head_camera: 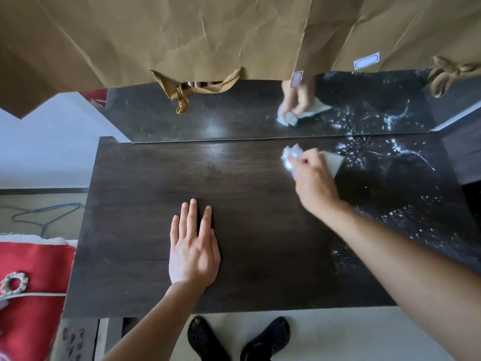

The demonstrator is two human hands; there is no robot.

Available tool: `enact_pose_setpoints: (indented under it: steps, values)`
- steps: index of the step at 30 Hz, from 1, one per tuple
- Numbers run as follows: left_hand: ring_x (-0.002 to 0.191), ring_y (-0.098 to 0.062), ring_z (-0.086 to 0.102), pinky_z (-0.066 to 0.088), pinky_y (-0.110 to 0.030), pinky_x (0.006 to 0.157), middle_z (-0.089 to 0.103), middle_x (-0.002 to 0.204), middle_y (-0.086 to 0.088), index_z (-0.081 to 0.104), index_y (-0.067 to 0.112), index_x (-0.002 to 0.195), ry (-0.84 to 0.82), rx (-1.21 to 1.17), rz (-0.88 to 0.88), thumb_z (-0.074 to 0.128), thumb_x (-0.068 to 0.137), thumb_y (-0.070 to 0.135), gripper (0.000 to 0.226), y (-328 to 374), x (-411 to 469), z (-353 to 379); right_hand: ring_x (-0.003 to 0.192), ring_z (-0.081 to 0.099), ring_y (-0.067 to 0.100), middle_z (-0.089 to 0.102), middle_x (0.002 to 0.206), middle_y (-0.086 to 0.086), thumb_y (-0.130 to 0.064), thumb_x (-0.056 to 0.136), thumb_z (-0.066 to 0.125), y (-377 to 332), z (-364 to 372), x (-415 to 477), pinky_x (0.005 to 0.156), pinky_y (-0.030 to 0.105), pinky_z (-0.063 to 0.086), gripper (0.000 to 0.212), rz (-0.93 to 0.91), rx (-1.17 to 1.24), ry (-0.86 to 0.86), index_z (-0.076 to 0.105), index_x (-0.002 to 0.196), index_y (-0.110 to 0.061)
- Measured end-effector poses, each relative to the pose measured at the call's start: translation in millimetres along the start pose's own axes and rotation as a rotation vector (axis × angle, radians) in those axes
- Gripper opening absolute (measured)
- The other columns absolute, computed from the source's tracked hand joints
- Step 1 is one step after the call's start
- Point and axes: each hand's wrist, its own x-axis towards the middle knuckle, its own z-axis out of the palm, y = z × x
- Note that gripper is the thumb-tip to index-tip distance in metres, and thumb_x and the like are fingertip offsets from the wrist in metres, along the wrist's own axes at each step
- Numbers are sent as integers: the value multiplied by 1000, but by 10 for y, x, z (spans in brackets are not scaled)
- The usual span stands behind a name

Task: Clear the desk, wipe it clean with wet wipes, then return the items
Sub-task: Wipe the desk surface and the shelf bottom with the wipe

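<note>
As I am watching through the head camera, I am looking straight down on a dark wood-grain desk (145, 230) that is filling most of the frame. Along its far edge a mirror panel (221, 118) is standing and giving back the desk top. Crumpled brown paper (182, 35) is hanging over the upper part of it. The left half of the desk is showing plain grain with a soft sheen near the far edge. The right half, out to the right edge, is carrying scattered white specks (406, 157) and streaks. Beyond the left edge a red cloth (31, 269) is lying with a white ring (14, 282) on it, and a wire hanger (44, 214) is lying further off. Past the near edge a pale floor (351, 334) is showing below me.

I am counting two hands. The left hand (194, 246) is lying flat on the desk in the middle of its near half, fingers straight, grasping nothing. The right hand (312, 178) is reaching toward the far edge, right of centre, with its fingers curled round one wet wipe (334, 160). The wipe is touching the desk just where the specks are beginning, and the mirror panel is doubling that hand and wipe. Two ribbon bows (182, 92) are dangling at the paper's lower rim. Two labels (296, 79) are sticking on the paper, one red-bordered and one blue-bordered. Two black sandals (205, 337) are standing on the floor at the near edge.
</note>
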Motion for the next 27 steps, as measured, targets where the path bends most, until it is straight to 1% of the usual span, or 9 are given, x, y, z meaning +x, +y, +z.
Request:
enact_pose_setpoints:
  steps: [2, 4, 6, 10, 12, 16, 22, 24, 27]
  values:
    - [143, -32, 21, 15, -44, 116, 30, 151, -18, 44, 11, 138, -2, 0, 4, 33, 91, 23, 49, 0, 1, 4, 96, 44, 23, 48, 108, 14, -4, 84, 57, 202, -35, 309, 84, 39, 43, 31, 264, 47, 126, 63, 113, -13]
    - [143, -31, 19, 15, -44, 116, 30, 151, -17, 44, 11, 138, -6, 1, 2, 33, 91, 23, 49, -5, 3, 3, 97, 49, 25, 51, 103, 15, -5, 85, 59, 117, 19, 446, 85, 40, 44, 18, 370, 145, 227, 68, 101, -7]
    - [143, -31, 19, 16, -45, 116, 30, 151, -17, 44, 11, 138, -15, 4, 5, 33, 92, 23, 49, -7, 6, 6, 90, 53, 32, 53, 96, 17, 3, 81, 59, -189, 158, 365, 77, 38, 44, 18, 230, 173, 154, 71, 91, -5]
    - [143, -32, 19, 15, -45, 116, 29, 152, -18, 43, 11, 139, -23, 0, 10, 30, 93, 24, 50, -10, 5, -9, 88, 46, 18, 54, 88, 8, 1, 85, 61, -537, 243, -46, 73, 24, 36, 24, -153, 237, -145, 74, 96, -15]
    - [144, -32, 18, 14, -45, 117, 28, 152, -18, 42, 11, 139, -28, 2, 9, 29, 93, 25, 50, -9, 7, -15, 89, 49, 23, 55, 90, 10, 5, 82, 61, -344, 185, 56, 75, 28, 40, 30, -108, 182, -60, 73, 101, -15]
    - [144, -33, 17, 12, -43, 117, 28, 152, -19, 42, 10, 140, -31, 20, 23, 29, 93, 25, 51, -19, 21, -4, 90, 51, 37, 54, 95, 18, 8, 76, 56, -229, 224, 415, 74, 42, 47, 35, 250, 10, 157, 68, 105, -8]
    - [143, -34, 17, 15, -47, 116, 26, 152, -20, 41, 9, 139, -38, -5, 46, 29, 93, 24, 50, -40, 54, 19, 82, 49, 29, 52, 87, 7, 4, 77, 60, -1090, 443, -248, 70, 38, 44, 40, -161, 98, -66, 67, 108, -19]
    - [143, -35, 18, 15, -48, 116, 26, 152, -21, 41, 8, 139, -35, -16, 50, 30, 92, 23, 51, -51, 52, 20, 78, 50, 27, 52, 83, 6, 2, 79, 61, -909, 319, -647, 67, 37, 45, 37, -122, 85, -36, 67, 108, -19]
    - [142, -36, 17, 11, -46, 116, 25, 152, -22, 41, 7, 139, -51, -12, 56, 28, 91, 25, 53, -38, 61, 10, 78, 51, 26, 52, 82, 5, -2, 83, 60, -596, 153, -1291, 65, 35, 44, 40, 137, 60, 124, 64, 118, -21]
